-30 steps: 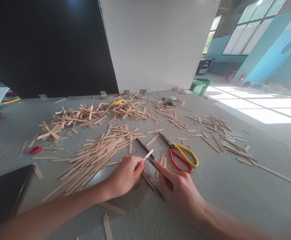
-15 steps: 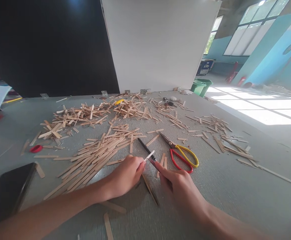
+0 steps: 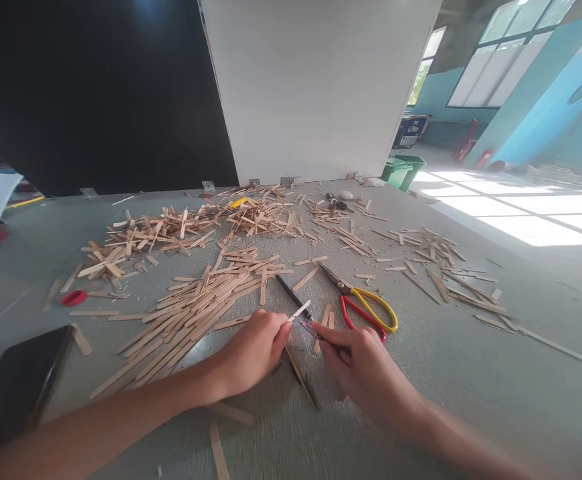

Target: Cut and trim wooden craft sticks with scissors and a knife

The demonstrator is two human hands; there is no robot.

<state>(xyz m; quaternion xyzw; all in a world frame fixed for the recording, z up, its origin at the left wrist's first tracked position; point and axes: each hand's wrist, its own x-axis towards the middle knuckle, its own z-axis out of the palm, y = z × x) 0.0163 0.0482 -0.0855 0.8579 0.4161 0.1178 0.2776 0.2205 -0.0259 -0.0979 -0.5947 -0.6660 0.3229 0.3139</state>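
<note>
- Fingers of the left hand [image 3: 258,350] are pinched on a pale stick [image 3: 301,310], its free end sticking out past the thumb.
- From those fingertips the stick's long axis runs toward 2 o'clock.
- Fingers of the right hand [image 3: 365,365] are closed around a slim tool [image 3: 313,329]; its tip points to 10 o'clock, just beside the stick where it leaves the left grip. Whether they touch, I cannot tell.
- Left forearm enters from 8 o'clock, knuckles up; right forearm enters from 4 o'clock, index finger laid forward along the tool.
- Just beyond the fingertips, a black rod [image 3: 289,292] slants toward 11 o'clock.
- Scissors [image 3: 363,305] lie at 12 o'clock from the right hand; fanned sticks [image 3: 195,313] lie at 10 from the left.
</note>
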